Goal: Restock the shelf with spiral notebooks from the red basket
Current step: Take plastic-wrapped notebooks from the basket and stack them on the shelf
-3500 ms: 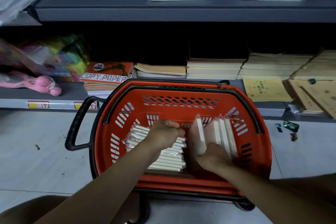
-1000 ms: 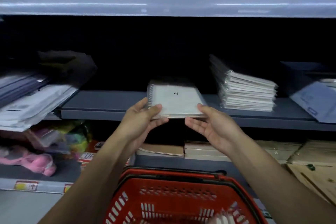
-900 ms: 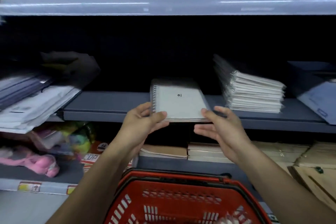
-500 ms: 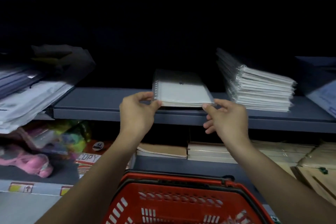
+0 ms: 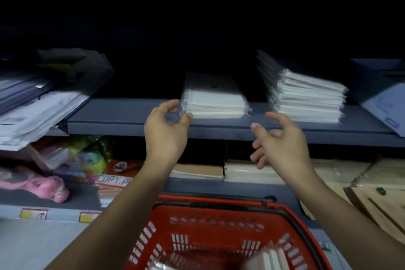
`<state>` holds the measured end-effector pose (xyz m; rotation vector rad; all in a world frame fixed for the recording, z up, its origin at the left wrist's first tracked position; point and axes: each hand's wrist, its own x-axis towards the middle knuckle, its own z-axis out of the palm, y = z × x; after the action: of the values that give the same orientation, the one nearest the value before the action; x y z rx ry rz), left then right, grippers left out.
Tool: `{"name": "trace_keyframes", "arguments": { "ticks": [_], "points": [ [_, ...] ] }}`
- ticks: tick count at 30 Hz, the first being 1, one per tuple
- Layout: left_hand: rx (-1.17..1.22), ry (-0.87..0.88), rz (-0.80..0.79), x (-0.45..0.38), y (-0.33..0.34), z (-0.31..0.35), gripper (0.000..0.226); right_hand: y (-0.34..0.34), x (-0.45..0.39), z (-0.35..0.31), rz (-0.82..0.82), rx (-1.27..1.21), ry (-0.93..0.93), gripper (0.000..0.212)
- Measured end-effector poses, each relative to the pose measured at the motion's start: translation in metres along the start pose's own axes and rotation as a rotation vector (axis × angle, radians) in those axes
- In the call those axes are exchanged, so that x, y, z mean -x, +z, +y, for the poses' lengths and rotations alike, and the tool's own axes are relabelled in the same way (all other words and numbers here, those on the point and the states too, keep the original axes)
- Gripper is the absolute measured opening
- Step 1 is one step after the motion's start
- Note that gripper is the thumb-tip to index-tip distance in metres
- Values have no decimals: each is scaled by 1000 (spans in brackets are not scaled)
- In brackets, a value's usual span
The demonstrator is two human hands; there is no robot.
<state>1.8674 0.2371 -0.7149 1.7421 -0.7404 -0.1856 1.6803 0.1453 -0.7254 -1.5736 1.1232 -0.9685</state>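
A wrapped pack of spiral notebooks [image 5: 213, 99] is being seen lying flat on the grey shelf [image 5: 122, 116], at twelve o'clock from the red basket [image 5: 219, 226]. Its near left corner is being touched by the left hand [image 5: 165, 131], thumb and fingertips curved loosely about it; whether it is pinched cannot be told through the blur. The right hand [image 5: 282, 144] is being held apart at four o'clock from the pack, fingers spread and relaxed, nothing gripped. A taller wrapped stack [image 5: 306, 96] is sitting at three o'clock.
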Motion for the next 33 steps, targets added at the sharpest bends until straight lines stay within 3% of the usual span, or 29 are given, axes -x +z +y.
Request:
{"name": "trace_keyframes", "arguments": {
  "ticks": [5,13,19,26,30,33],
  "points": [
    [66,-125,-117,70,-14,-18,31,-24,70,47,-187,183,127,30],
    [135,-468,-295,162,-7,-76,20,-47,108,120,-460,595,355,30],
    [-27,-457,-502,192,21,-105,17,-47,84,166,-466,627,400,38],
    [-145,-332,-726,202,29,-111,11,-27,96,202,-819,865,578,49],
    [-163,-286,-747,201,24,-117,13,-14,107,214,-718,819,695,29],
    [-142,-295,-745,201,18,-116,14,-4,117,217,-626,921,559,25]
  ]
}}
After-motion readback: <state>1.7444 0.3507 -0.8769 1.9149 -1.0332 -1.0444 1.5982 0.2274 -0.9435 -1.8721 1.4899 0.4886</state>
